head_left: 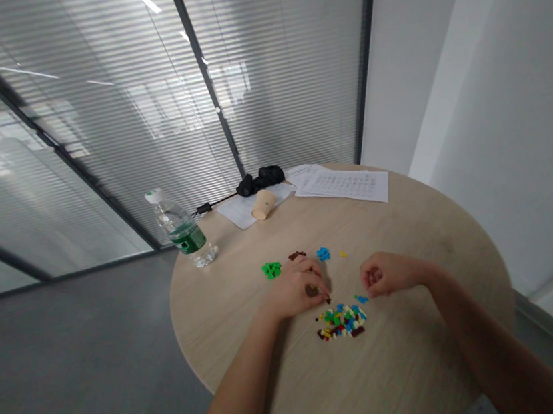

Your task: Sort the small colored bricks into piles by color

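Note:
A heap of small mixed-colour toy building bricks (344,323) lies on the round wooden table in front of me. My left hand (299,289) is just above the heap's left side, thumb and finger pinched on a small dark brown building brick (328,301). To the right, my right hand (385,273) rests with curled fingers; whatever may be inside them is hidden. Some blue bricks (362,298) lie close to its thumb side. Beyond my hands are a green brick group (271,270), a brown group (296,255) partly behind my left hand, a blue group (323,253) and a yellow piece (343,253).
A water bottle (186,235) with a green label stands at the table's left edge. Toward the back lie a tan paper cup (263,204) on its side, a black bundled item (260,180) with a cord, and printed sheets (347,183). Glass panels with blinds rise behind the table (442,240).

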The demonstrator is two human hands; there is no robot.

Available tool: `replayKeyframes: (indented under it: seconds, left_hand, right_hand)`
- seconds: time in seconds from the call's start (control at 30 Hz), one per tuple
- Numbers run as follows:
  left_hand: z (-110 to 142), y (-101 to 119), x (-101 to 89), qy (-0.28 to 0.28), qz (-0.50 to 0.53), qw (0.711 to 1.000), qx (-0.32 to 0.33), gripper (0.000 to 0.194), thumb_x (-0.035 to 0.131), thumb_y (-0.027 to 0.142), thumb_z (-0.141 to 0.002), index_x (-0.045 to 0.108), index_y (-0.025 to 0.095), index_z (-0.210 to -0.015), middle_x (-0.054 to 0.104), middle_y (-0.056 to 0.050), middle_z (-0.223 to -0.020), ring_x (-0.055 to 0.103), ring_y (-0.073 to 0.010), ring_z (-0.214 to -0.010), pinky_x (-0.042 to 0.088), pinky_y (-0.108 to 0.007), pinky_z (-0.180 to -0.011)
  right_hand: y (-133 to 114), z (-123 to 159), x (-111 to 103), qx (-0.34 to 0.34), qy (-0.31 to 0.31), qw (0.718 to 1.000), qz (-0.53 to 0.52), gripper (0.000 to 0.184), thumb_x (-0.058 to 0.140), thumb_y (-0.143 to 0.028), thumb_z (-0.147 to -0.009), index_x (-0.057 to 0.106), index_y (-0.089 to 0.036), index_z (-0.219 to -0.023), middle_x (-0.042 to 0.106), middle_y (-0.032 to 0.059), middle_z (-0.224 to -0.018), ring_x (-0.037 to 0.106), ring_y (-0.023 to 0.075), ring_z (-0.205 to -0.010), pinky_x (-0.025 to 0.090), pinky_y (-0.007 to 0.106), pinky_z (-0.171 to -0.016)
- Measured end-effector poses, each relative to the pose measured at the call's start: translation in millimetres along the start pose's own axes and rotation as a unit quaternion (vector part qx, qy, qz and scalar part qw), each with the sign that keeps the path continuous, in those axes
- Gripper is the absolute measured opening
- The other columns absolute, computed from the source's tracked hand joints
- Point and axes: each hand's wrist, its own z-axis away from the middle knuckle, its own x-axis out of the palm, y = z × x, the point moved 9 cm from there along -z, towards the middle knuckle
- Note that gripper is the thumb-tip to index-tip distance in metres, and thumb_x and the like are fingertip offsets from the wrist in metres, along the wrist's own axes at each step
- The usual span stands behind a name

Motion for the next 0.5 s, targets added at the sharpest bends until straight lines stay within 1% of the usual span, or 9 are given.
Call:
replayKeyframes:
  seconds: [0.07,0.13,0.23,0.33,0.4,0.5]
  left_hand:
    - [-1,2,1.6,-0.005,-0.002,1.000,-0.003,0.006,0.071,0.028,-0.072,0.073,0.023,-0.071,0.062,-0.003,-0.088,0.053,-0.0180,-0.089,0.039,-0.032,-0.080]
    - [-2,4,2.9,-0.005,0.000,1.000,0.005,0.004,0.072,0.027,-0.071,0.073,0.023,-0.071,0.062,-0.002,-0.087,0.053,-0.0178,-0.088,0.039,-0.031,-0.080]
    - [-2,8,5.7,-0.005,0.004,1.000,0.023,0.006,0.073,0.028,-0.070,0.073,0.022,-0.072,0.062,-0.002,-0.088,0.053,-0.0176,-0.089,0.039,-0.031,-0.082]
    - [-3,7,5.4,0.008,-0.006,1.000,0.022,0.007,0.069,0.028,-0.075,0.072,0.022,-0.075,0.063,-0.003,-0.089,0.053,-0.0176,-0.089,0.040,-0.031,-0.082]
    - [-4,3,1.1,0.031,-0.028,0.999,0.005,0.011,0.063,0.028,-0.081,0.071,0.021,-0.078,0.063,-0.003,-0.088,0.053,-0.0183,-0.090,0.040,-0.032,-0.083]
    - [-3,-9,-7.1,0.066,-0.061,0.995,-0.044,0.015,0.057,0.027,-0.085,0.070,0.020,-0.084,0.064,-0.005,-0.088,0.053,-0.0195,-0.090,0.040,-0.033,-0.082]
  right_hand:
    - [-12,-3,-11,-0.048,0.072,0.996,0.010,0.011,0.064,-0.025,-0.066,0.064,-0.015,-0.068,0.062,0.0006,-0.060,0.055,0.0119,-0.056,0.040,0.021,-0.052]
    - [-21,-4,-23,-0.073,0.154,0.985,0.028,0.014,0.063,-0.029,-0.071,0.065,-0.015,-0.070,0.065,0.0019,-0.065,0.057,0.0131,-0.060,0.041,0.022,-0.056]
    - [-29,-5,-34,-0.084,0.256,0.960,0.076,0.015,0.063,-0.031,-0.076,0.067,-0.017,-0.074,0.068,0.0034,-0.070,0.059,0.0144,-0.064,0.042,0.024,-0.060]
    - [-34,-8,-44,-0.087,0.345,0.927,0.117,0.012,0.061,-0.029,-0.080,0.067,-0.019,-0.079,0.070,0.0046,-0.079,0.061,0.0154,-0.069,0.044,0.026,-0.066]
    - [-36,-13,-48,-0.080,0.383,0.911,0.135,0.011,0.061,-0.028,-0.082,0.067,-0.018,-0.082,0.070,0.0054,-0.082,0.061,0.0162,-0.073,0.044,0.027,-0.069]
    - [-44,-26,-46,-0.085,0.399,0.895,0.180,0.011,0.059,-0.025,-0.084,0.067,-0.018,-0.085,0.070,0.0065,-0.086,0.061,0.0178,-0.079,0.045,0.028,-0.074]
